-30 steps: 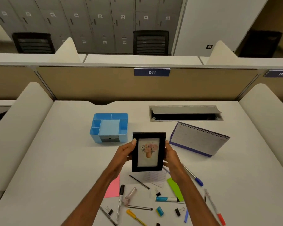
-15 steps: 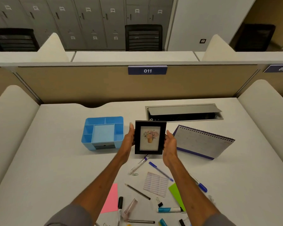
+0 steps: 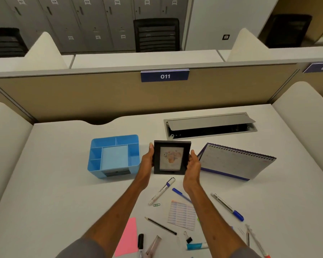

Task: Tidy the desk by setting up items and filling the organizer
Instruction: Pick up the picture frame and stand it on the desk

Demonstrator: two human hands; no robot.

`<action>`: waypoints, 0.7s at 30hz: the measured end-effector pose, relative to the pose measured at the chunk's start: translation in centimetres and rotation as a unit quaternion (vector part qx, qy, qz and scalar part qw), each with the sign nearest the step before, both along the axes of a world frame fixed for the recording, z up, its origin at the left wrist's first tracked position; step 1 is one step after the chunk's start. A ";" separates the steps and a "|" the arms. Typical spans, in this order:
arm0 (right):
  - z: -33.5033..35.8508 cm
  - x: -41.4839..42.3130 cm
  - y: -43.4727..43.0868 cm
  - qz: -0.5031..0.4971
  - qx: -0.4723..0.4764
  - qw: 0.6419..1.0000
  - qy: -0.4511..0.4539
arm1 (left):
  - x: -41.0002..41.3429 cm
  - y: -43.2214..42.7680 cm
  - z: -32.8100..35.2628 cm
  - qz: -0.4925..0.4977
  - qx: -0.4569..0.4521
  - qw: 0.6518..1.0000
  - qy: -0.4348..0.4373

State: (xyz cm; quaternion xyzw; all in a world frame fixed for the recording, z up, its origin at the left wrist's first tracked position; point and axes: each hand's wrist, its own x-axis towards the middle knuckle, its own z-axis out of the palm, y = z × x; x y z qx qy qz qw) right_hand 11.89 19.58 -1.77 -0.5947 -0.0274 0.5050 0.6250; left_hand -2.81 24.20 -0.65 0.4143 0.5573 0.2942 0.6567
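Bare counter (image 3: 50, 174) lying open left of organizer (image 3: 114, 157). Frame (image 3: 172, 157) filling the gap between organizer and calendar (image 3: 235, 162); open cable hatch (image 3: 209, 125) sitting just behind it; loose pens (image 3: 161, 191) crowding the near side.

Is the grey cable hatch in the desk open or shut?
Open: the lid of the grey metal cable hatch is tilted up, exposing the dark cavity underneath.

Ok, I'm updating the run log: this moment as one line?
item: picture frame | hands: left hand, right hand hold its sides | place: between blue organizer and desk calendar
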 end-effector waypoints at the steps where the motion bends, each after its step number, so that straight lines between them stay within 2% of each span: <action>1: -0.1 -0.1 0.0 -0.003 -0.001 1.000 -0.005 | 0.0 0.1 -0.1 0.000 -0.002 1.000 0.004; 5: -0.4 -0.5 0.2 -0.036 -0.005 0.999 -0.034 | -0.1 0.5 -0.3 -0.010 -0.008 1.000 0.009; 11: -0.7 -0.5 0.2 -0.059 -0.003 0.998 0.022 | 0.0 0.8 -0.5 -0.030 -0.005 1.000 0.004; 21: -0.8 -0.4 -0.7 -0.054 0.013 0.998 -0.037 | 0.0 0.4 0.0 -0.054 -0.009 0.998 -0.013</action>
